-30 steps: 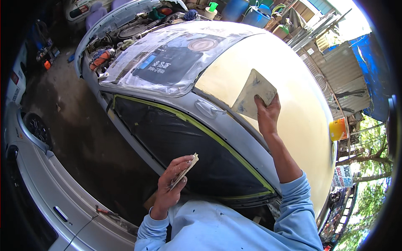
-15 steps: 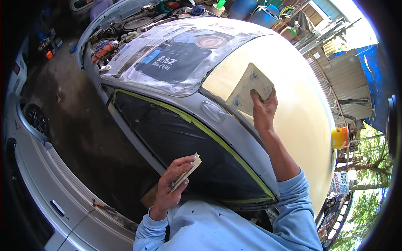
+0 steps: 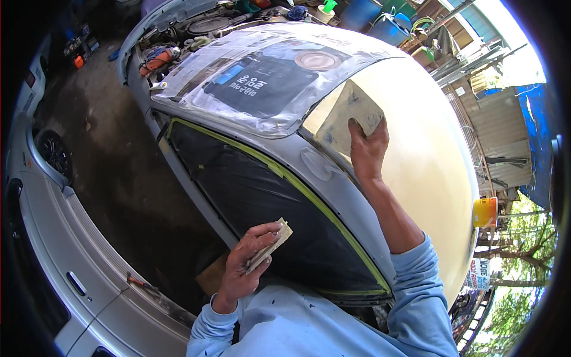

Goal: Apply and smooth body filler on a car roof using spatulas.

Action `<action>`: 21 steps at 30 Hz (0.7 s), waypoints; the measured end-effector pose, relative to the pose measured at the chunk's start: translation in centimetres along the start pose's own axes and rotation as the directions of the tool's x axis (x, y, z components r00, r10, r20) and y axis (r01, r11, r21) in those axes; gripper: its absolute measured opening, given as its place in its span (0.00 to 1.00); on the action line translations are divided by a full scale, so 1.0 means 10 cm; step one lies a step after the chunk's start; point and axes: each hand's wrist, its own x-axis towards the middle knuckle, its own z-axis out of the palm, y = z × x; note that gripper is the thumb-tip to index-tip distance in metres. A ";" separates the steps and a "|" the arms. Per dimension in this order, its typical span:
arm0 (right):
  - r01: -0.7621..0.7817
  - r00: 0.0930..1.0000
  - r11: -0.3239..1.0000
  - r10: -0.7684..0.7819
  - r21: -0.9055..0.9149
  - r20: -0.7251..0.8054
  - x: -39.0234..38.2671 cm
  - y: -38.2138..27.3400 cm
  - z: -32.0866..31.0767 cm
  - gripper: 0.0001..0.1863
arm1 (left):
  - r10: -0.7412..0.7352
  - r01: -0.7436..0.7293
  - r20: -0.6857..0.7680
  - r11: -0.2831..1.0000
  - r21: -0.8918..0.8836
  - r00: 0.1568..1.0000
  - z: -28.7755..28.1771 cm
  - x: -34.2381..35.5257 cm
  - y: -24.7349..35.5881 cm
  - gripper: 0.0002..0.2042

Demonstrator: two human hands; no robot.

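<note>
My right hand (image 3: 367,150) presses a sheet of sandpaper (image 3: 345,117) flat on the cream-coloured car roof (image 3: 416,154), near its front edge by the masked windscreen (image 3: 262,77). My left hand (image 3: 250,262) is held up in front of my chest, gripping a small flat spreader (image 3: 270,249) smeared with filler. It hovers over the black-masked side windows (image 3: 256,202), which are edged with green tape (image 3: 309,193). Both forearms are in light blue sleeves.
A silver car (image 3: 71,262) stands close on the left, with a dark concrete strip (image 3: 113,160) between the cars. The engine bay (image 3: 196,30) is open ahead. Blue drums (image 3: 380,18) stand behind; an orange tub (image 3: 485,211) sits at the right.
My right hand has slid the sandpaper forward along the roof toward the windscreen. The left hand has stayed in front of my chest holding the spreader.
</note>
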 end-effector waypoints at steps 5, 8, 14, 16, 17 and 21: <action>-0.003 1.000 1.000 0.003 -0.017 0.017 0.05 -0.02 0.13 0.18 | -0.005 0.005 -0.009 1.000 -0.013 1.000 -0.03 0.00 -0.01 0.21; -0.008 0.999 1.000 0.008 0.003 0.031 0.08 0.03 0.21 0.18 | -0.006 0.006 -0.010 1.000 -0.004 1.000 -0.04 0.00 -0.01 0.22; -0.042 0.991 0.954 0.002 0.297 0.133 0.20 0.01 0.21 0.18 | 0.002 -0.002 -0.001 1.000 0.024 1.000 -0.08 -0.03 0.00 0.22; -0.201 0.977 0.817 0.131 0.541 0.166 0.24 -0.14 0.06 0.19 | 0.009 -0.009 0.004 1.000 0.025 1.000 -0.08 -0.02 0.02 0.22; -0.228 0.971 0.776 0.133 0.588 0.200 0.22 -0.25 -0.09 0.19 | 0.023 -0.023 0.005 1.000 0.011 1.000 -0.08 -0.02 0.04 0.21; -0.347 0.933 0.640 0.160 0.686 0.323 -0.15 -0.73 -0.68 0.20 | 0.103 -0.106 0.039 0.991 0.081 0.994 0.01 0.09 0.17 0.21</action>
